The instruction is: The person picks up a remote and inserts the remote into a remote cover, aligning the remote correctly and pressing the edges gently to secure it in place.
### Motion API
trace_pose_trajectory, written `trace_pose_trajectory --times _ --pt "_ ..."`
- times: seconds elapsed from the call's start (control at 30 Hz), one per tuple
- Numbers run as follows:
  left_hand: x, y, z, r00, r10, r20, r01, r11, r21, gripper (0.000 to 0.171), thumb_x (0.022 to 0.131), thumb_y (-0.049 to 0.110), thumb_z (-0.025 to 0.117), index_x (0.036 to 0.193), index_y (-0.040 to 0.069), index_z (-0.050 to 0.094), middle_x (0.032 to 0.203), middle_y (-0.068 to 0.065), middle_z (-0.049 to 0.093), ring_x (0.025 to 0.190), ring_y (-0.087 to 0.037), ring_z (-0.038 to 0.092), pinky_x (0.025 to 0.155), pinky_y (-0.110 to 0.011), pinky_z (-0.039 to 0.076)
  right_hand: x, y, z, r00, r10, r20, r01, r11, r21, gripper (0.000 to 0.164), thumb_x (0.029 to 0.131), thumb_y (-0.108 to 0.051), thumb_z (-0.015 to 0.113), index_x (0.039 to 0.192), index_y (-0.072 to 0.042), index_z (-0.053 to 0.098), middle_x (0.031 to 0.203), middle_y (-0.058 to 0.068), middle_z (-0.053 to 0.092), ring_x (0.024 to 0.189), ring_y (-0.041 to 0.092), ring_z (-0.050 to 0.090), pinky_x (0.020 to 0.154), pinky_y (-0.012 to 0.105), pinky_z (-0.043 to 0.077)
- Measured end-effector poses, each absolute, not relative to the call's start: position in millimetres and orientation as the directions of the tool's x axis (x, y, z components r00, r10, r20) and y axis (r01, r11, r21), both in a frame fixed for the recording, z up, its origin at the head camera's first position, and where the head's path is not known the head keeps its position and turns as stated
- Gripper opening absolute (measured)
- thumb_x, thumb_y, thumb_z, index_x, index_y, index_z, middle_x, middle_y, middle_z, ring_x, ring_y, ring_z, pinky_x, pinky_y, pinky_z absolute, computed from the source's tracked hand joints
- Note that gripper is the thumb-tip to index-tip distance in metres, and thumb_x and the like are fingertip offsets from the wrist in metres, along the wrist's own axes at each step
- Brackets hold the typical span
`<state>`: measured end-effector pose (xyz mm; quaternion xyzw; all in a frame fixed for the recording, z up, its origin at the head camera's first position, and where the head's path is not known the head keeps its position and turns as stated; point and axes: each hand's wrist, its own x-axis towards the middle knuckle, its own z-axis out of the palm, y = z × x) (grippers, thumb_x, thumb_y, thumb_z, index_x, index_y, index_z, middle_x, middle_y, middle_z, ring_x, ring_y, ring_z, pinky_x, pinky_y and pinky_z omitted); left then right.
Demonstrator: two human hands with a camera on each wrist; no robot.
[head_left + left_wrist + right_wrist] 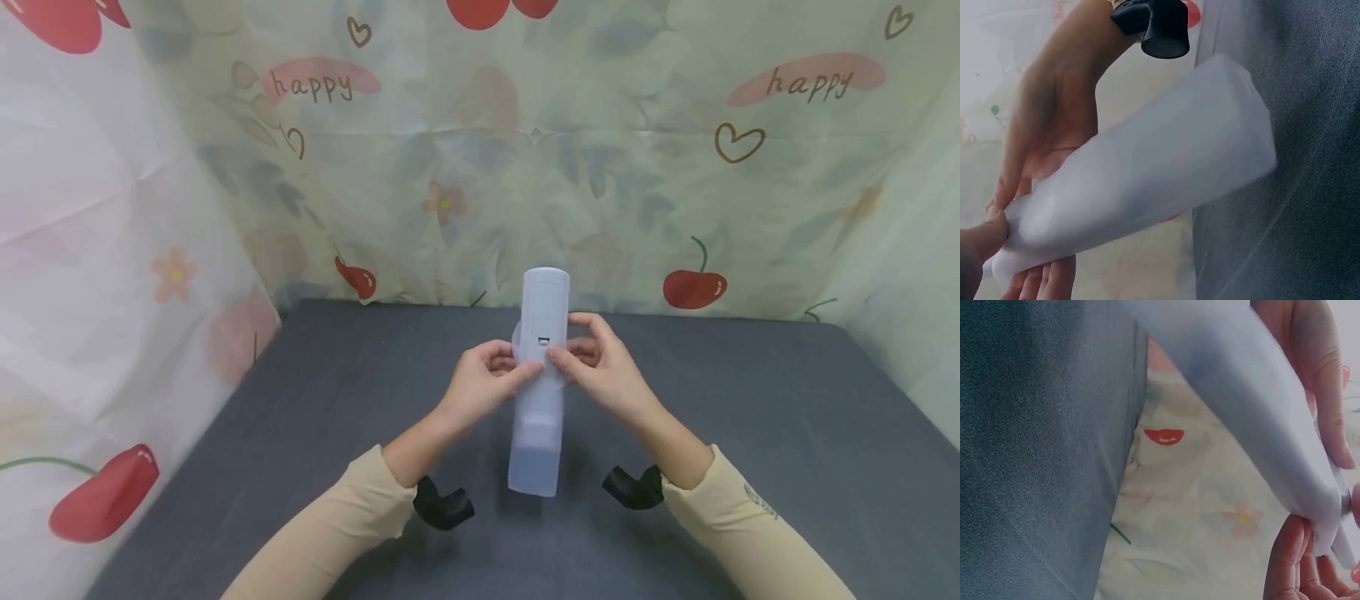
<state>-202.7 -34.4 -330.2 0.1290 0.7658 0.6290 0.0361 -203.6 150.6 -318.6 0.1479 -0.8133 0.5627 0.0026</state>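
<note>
In the head view, both hands hold a long white plastic device [545,308] upright above the table. It has a rounded top, a small dark slot at mid-height and a translucent, bluish lower part; its exact kind is not plain. My left hand [483,375] grips it from the left, thumb on the near face and fingers behind. From the other side my right hand [611,367] pinches it, its thumb beside the slot. The smooth lower body [1166,144] points toward the table in the left wrist view. Part of a round shape shows behind the device's left edge.
The dark grey table [337,400] stretches out below the hands. Behind it hangs a printed cloth [450,150] with cherries and flowers, and another cloth [97,233] borders the left. Black wrist mounts [446,508] stick out below both sleeves.
</note>
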Motion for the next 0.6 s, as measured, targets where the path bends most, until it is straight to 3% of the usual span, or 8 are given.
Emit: trace_pose_trajectory --times 0.2,0.43,0.6 --pt "-203.8 -34.3 -332.6 -0.97 0.181 0.164 0.193 0.155 0.969 0.026 0.086 0.015 0.067 0.104 -0.002 0.059 0.099 -0.021 0.068 0.075 -0.012 0.064 0.063 -0.026 0.053 -200.6 154.9 -318.9 -0.969 -0.213 0.122 -0.188 0.324 -0.927 0.043 0.093 -0.027 0.058 0.124 0.0 0.045 0.114 0.023 0.06 0.088 0.014 0.063 0.079 0.029 0.055" --pt "-205.9 -35.5 -335.1 -0.966 0.142 0.218 0.239 0.158 0.958 0.027 0.087 0.014 0.066 0.107 -0.003 0.059 0.099 -0.022 0.068 0.076 -0.018 0.067 0.063 -0.026 0.054 -197.9 155.9 -323.2 -0.963 -0.249 0.105 -0.191 0.352 -0.917 0.027 0.092 -0.02 0.06 0.104 0.004 0.058 0.086 0.01 0.061 0.072 0.012 0.059 0.073 0.027 0.054" --pt "-206.6 -33.6 -336.8 -0.945 0.174 0.277 0.31 0.206 0.928 0.027 0.089 0.014 0.064 0.109 -0.003 0.06 0.098 -0.022 0.069 0.078 -0.026 0.069 0.063 -0.025 0.053 -195.8 153.6 -322.9 -0.969 -0.201 0.142 -0.207 0.35 -0.913 0.023 0.092 -0.015 0.059 0.1 0.006 0.058 0.079 0.006 0.061 0.068 0.011 0.058 0.069 0.024 0.053"
